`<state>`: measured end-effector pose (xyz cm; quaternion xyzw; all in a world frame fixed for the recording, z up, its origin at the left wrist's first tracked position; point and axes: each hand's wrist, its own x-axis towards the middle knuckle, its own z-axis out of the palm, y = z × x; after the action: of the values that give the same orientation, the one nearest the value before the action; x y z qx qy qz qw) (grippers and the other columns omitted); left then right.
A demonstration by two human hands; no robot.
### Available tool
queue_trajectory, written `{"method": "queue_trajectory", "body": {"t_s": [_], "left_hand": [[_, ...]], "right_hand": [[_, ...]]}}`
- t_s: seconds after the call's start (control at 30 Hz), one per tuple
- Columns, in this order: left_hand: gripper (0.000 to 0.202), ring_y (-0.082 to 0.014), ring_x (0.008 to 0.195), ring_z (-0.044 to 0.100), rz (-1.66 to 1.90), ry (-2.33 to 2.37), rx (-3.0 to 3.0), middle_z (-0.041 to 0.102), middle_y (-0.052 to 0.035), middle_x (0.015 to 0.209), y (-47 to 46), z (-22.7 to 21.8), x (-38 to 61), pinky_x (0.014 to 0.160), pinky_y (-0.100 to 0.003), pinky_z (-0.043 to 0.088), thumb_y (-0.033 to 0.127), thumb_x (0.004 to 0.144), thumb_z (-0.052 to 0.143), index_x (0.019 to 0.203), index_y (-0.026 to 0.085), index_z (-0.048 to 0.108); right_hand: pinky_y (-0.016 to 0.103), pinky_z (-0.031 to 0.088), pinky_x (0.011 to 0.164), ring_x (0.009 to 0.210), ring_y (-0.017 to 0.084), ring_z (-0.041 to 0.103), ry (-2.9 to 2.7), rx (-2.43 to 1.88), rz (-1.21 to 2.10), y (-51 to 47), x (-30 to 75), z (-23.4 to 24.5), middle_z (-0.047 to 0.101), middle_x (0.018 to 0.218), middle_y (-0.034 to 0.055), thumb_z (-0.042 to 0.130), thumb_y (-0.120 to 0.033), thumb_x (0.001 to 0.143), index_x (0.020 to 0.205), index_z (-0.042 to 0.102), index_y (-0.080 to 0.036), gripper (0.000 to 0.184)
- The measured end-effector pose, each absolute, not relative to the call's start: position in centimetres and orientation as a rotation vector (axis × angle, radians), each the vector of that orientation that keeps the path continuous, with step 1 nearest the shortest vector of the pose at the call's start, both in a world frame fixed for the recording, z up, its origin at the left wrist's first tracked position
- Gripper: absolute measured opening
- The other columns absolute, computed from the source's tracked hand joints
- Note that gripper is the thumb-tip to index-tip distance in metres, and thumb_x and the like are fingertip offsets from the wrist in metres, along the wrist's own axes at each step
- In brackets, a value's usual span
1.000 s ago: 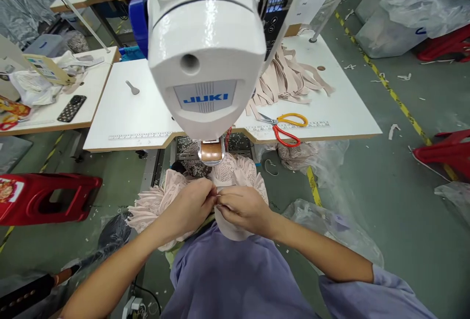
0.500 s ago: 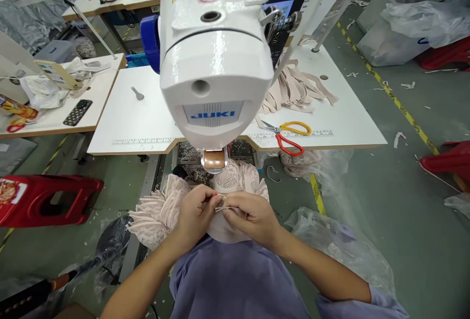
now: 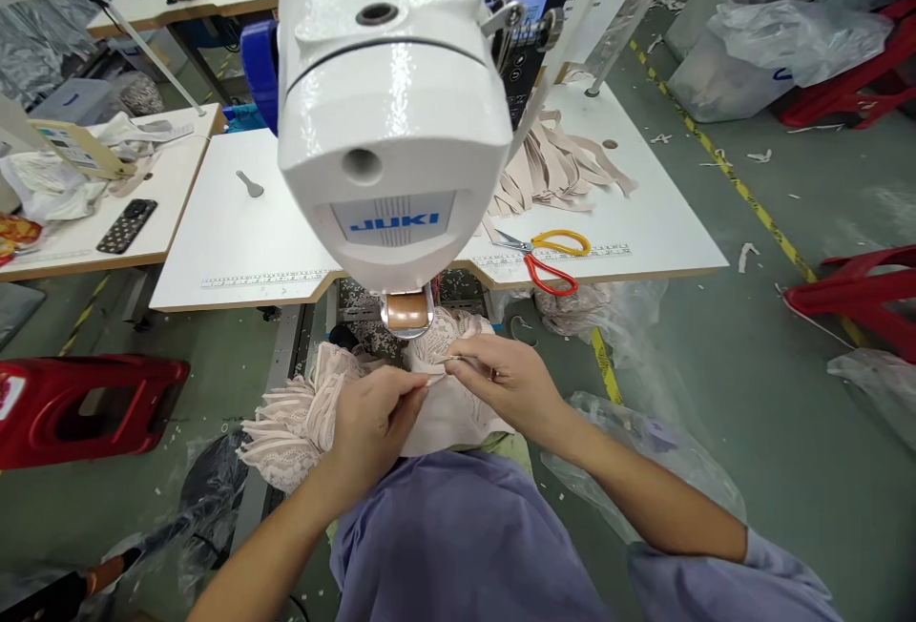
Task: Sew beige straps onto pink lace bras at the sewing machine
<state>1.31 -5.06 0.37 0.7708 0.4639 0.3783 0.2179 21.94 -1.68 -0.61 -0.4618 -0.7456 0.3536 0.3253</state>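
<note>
My left hand (image 3: 379, 412) is closed in a pinch on the edge of a pale pink lace garment piece (image 3: 436, 422), which hangs over my lap. Just across from it, my right hand (image 3: 505, 383) closes its fingertips round a slim pointed tool (image 3: 449, 359) that looks like tweezers, too small to make out fully. The tool's tip lies close to the pinched edge. Left of my hands hangs a bunch of similar lace pieces (image 3: 293, 422). Directly ahead is the white sewing machine head (image 3: 393, 145).
On the white machine table (image 3: 229, 240) lie scissors (image 3: 548, 255) with red and yellow handles, beige fabric strips (image 3: 558, 169) and a small grey tool (image 3: 250, 185). A red stool (image 3: 86, 407) stands left. Plastic bags (image 3: 780, 50) and another red stool (image 3: 859, 298) are at right.
My hands have drawn slightly apart, the right one rising above the left with the slim tool. The garment piece has shifted, and the whole view has swung a little to the right.
</note>
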Motion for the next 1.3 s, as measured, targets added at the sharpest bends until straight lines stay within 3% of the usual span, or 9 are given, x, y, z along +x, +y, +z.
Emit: {"method": "queue_trajectory", "body": {"t_s": [0.37, 0.5, 0.67, 0.83, 1.0, 1.17, 1.3], "left_hand": [[0.008, -0.0090, 0.064, 0.064, 0.992, 1.212, 2.214, 0.071, 0.0006, 0.073, -4.8, 1.4, 1.2, 0.059, -0.018, 0.046, 0.014, 0.093, 0.063, 0.097, 0.016, 0.069], [0.009, -0.0096, 0.062, 0.064, 0.910, 1.250, 2.174, 0.070, 0.0017, 0.071, -4.6, 1.4, 1.2, 0.057, -0.019, 0.046, 0.019, 0.095, 0.061, 0.096, 0.018, 0.070], [0.022, -0.0151, 0.073, 0.069, 0.590, 1.266, 2.193, 0.075, -0.0018, 0.086, -4.0, 1.6, 0.8, 0.063, -0.024, 0.049, 0.026, 0.100, 0.051, 0.114, 0.020, 0.066], [0.029, -0.0179, 0.069, 0.065, 0.528, 1.337, 2.268, 0.070, -0.0028, 0.078, -4.2, 1.4, 1.1, 0.059, -0.028, 0.044, 0.031, 0.103, 0.039, 0.094, 0.018, 0.064], [0.024, -0.0151, 0.067, 0.065, 0.692, 1.476, 2.116, 0.070, -0.0010, 0.078, -4.3, 1.4, 1.9, 0.058, -0.025, 0.042, 0.029, 0.103, 0.043, 0.091, 0.020, 0.062], [0.018, -0.0146, 0.060, 0.060, 0.825, 1.588, 2.563, 0.068, 0.0004, 0.070, -2.1, 0.9, -0.3, 0.054, -0.026, 0.035, 0.024, 0.100, 0.051, 0.110, 0.019, 0.064], [0.038, -0.0144, 0.060, 0.056, 0.793, 1.289, 3.027, 0.067, -0.0004, 0.076, -0.2, -0.2, -2.8, 0.055, -0.027, 0.035, 0.007, 0.094, 0.049, 0.129, 0.020, 0.056]], "right_hand": [[0.021, 0.040, 0.065, 0.072, 0.011, 0.061, -2.012, -1.084, 1.453, -0.9, 22.5, 1.5, 0.071, 0.079, -0.0023, 0.059, -0.023, 0.091, 0.088, 0.072, -0.021, 0.014], [0.023, 0.039, 0.067, 0.073, 0.011, 0.062, -2.066, -1.078, 1.399, -0.9, 22.6, 1.3, 0.073, 0.083, -0.0015, 0.060, -0.025, 0.091, 0.092, 0.073, -0.022, 0.013], [0.024, 0.039, 0.067, 0.074, 0.012, 0.062, -2.160, -1.080, 1.292, -1.3, 22.5, 0.9, 0.072, 0.083, -0.0008, 0.059, -0.030, 0.094, 0.096, 0.072, -0.022, 0.015], [0.025, 0.039, 0.064, 0.073, 0.013, 0.061, -2.156, -1.093, 1.109, -1.7, 22.1, 1.3, 0.069, 0.080, 0.0001, 0.059, -0.028, 0.094, 0.096, 0.070, -0.022, 0.013], [0.026, 0.037, 0.064, 0.072, 0.015, 0.056, -2.190, -1.027, 0.798, 0.2, 21.1, 2.1, 0.063, 0.075, 0.0017, 0.057, -0.020, 0.088, 0.084, 0.067, -0.020, 0.011], [0.026, 0.032, 0.061, 0.069, 0.013, 0.053, -2.292, -1.132, 0.871, 4.6, 19.5, 3.2, 0.064, 0.076, 0.0016, 0.058, -0.019, 0.084, 0.075, 0.066, -0.018, 0.012], [0.028, 0.025, 0.057, 0.060, 0.011, 0.045, -2.389, -1.216, 0.846, 6.3, 18.6, 4.2, 0.057, 0.063, -0.0005, 0.058, -0.019, 0.083, 0.066, 0.061, -0.017, 0.018]]}}
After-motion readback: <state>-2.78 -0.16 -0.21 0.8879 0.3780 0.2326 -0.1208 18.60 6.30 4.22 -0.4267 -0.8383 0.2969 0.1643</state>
